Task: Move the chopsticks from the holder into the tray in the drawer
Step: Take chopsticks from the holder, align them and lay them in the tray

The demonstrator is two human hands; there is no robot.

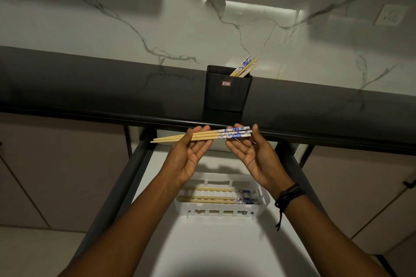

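A black holder (227, 92) stands on the dark counter with several wooden chopsticks (245, 67) leaning out at its right. Both my hands hold a bundle of three chopsticks (216, 135) level above the open drawer. My left hand (191, 153) supports the bare wooden shafts with its fingertips. The blue-and-white patterned ends are pinched by my right hand (249, 153). Below, a white slotted tray (265, 200) sits in the drawer with three chopsticks (216, 198) lying across it, patterned ends to the right.
The dark counter edge (90, 117) runs across just behind my hands. The drawer has dark side rails (132, 168) and a white floor (213, 243). Pale cabinet fronts flank it. A marble wall with a socket (390, 14) rises behind the counter.
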